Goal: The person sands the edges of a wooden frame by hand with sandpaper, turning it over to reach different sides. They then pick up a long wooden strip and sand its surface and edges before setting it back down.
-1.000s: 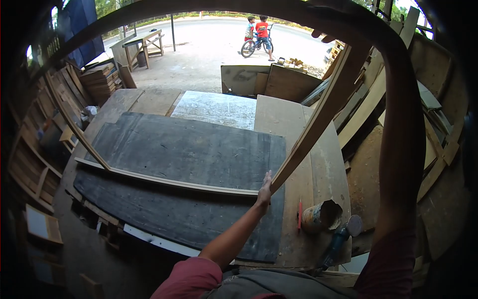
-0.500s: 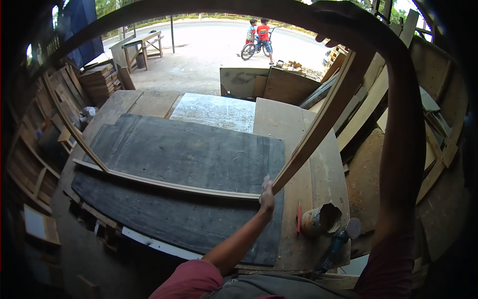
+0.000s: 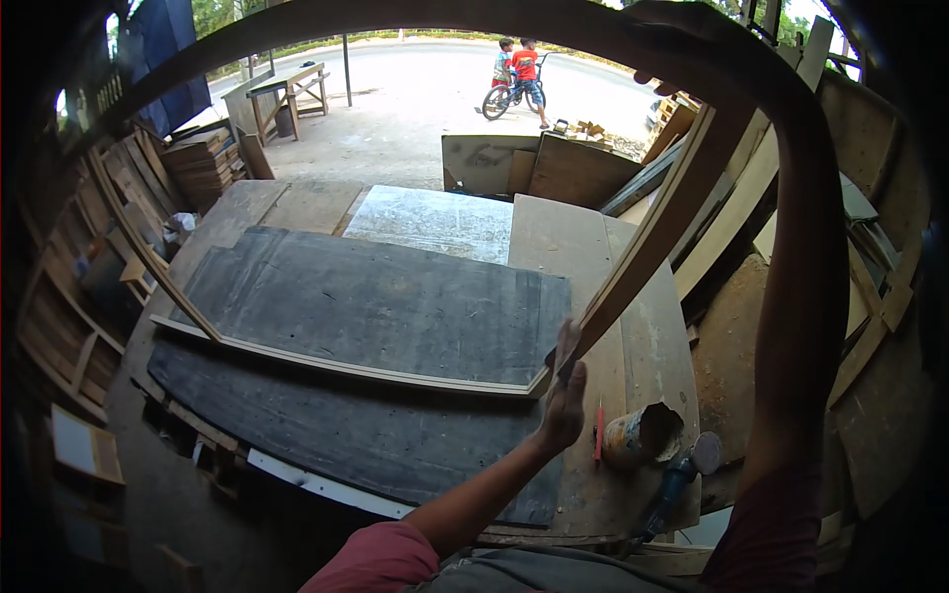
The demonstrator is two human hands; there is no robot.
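Note:
A large wooden frame [image 3: 386,374] stands tilted up, its bottom rail resting on a dark mat [image 3: 376,296]. My left hand [image 3: 563,405] is at the lower right corner, fingers stretched out and lying flat along the side post [image 3: 647,237]. Overhead, my right hand [image 3: 682,44] is wrapped over the upper right corner, with fingertips showing beneath the dark top rail [image 3: 395,18]. Near my left hand, a red pencil-like stick [image 3: 599,433] stands by an open, stained can [image 3: 628,438]. Beside the can lies a power tool with a round disc [image 3: 677,484].
The mat covers part of a wooden worktable [image 3: 643,346], with a whitish panel [image 3: 435,222] at its far side. Boards [image 3: 736,222] lean at the right, and stacked wood [image 3: 203,158] is at the left. Two people with a bicycle [image 3: 509,96] are outside.
My left hand has shifted right and slightly up around the frame's lower corner, and its fingers show more extended. The corner appears slightly farther right. My right hand keeps its hold.

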